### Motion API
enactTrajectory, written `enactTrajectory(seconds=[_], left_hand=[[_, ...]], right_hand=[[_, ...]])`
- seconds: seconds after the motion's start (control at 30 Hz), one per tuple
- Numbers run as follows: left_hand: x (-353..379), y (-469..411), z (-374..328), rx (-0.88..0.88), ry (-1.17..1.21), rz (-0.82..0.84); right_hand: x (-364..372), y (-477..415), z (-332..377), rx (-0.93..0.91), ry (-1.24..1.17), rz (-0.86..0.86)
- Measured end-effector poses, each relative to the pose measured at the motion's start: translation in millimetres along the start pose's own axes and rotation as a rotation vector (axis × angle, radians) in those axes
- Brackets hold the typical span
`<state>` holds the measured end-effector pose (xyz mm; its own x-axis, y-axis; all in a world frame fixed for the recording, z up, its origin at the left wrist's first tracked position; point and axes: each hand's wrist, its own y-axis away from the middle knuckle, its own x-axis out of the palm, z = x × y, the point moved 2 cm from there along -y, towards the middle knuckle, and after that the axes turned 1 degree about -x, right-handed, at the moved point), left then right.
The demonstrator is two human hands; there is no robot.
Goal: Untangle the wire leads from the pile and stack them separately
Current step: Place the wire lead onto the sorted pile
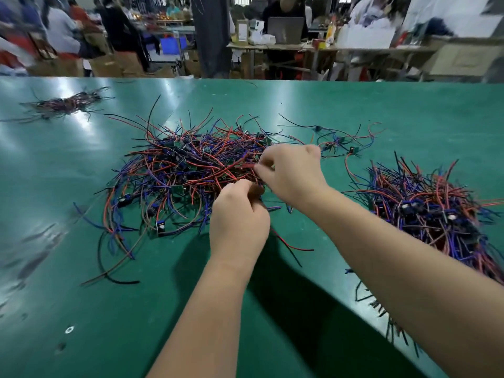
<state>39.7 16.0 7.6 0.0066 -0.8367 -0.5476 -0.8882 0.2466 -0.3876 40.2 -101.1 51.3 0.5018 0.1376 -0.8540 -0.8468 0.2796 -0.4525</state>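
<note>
While both my hands work at near-right edge of tangled pile (185,170), key relation: pile lies left and far of hands; second heap (425,211), likely sorted stack, lies right, beside my right forearm.
- Red lead (241,166): runs roughly left-right into tangle.
- My right hand (291,173): farther out, fingers curled, pinching red lead.
- My left hand (240,219): nearer me, fingers curled on strands at pile edge; which strand, cannot tell.
- Small bundle (65,103): far left on green table (354,110).
- Judgement: draw lead rightward along its axis.

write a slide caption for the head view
Left hand and right hand pinch leads in the tangled red, blue and black wire pile on a green table, second wire heap alongside
</note>
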Motion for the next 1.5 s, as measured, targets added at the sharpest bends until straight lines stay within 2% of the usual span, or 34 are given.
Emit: enactTrajectory(seconds=[0.07,0.13,0.2,0.3,0.4,0.5,0.6,0.67,0.77,0.87,1.0,1.13,1.2,1.27,1.4,1.5], left_hand=[[2.7,-2.9,0.0,-0.108,0.139,0.033],[3.9,-7.2,-2.4,-0.378,0.547,0.092],[4.1,-7.8,-7.5,-0.596,1.018,0.176],[0.5,-8.3,-15.0,-0.629,1.353,0.299],[0.9,-3.9,-23.1,-0.567,1.422,0.344],[4.3,2.3,-28.0,-0.484,1.302,0.417],[10.8,9.5,-29.4,-0.403,1.124,0.516],[12.9,12.0,-29.7,-0.363,1.051,0.526],[11.6,12.1,-27.8,-0.271,0.94,0.47],[13.9,13.7,-24.8,-0.054,0.691,0.476],[19.0,19.9,-25.8,0.181,0.475,0.583],[20.0,20.4,-25.8,0.309,0.32,0.602],[18.2,19.0,-24.6,0.31,0.304,0.595],[14.2,13.9,-18.8,0.27,0.207,0.495],[5.8,1.8,-6.0,0.122,0.005,0.318],[2.1,-0.9,0.4,-0.057,-0.245,0.16]], right_hand=[[-28.1,2.0,0.9,0.057,-0.266,-0.105],[-56.4,11.0,-1.3,0.06,-0.519,-0.182],[-76.9,30.0,-4.5,0.015,-0.679,-0.181],[-80.3,65.6,-12.7,-0.029,-0.837,-0.012],[-64.3,95.5,-25.3,0.001,-0.765,0.211],[-52.5,114.4,-35.1,0.03,-0.685,0.364],[-52.2,122.5,-36.5,0.007,-0.717,0.438],[-52.2,126.4,-35.5,-0.002,-0.74,0.459],[-47.1,127.5,-38.1,0.104,-0.762,0.264],[-40.7,124.5,-42.0,0.327,-0.987,0.052],[-32.4,123.6,-46.5,0.481,-1.117,0.053],[-30.9,121.7,-47.3,0.519,-1.154,0.031],[-30.3,121.3,-47.7,0.516,-1.209,-0.014],[-34.0,120.8,-48.8,0.52,-1.285,-0.076],[-44.6,118.1,-51.3,0.56,-1.588,-0.156],[-49.5,117.6,-52.4,0.607,-1.704,-0.184]])
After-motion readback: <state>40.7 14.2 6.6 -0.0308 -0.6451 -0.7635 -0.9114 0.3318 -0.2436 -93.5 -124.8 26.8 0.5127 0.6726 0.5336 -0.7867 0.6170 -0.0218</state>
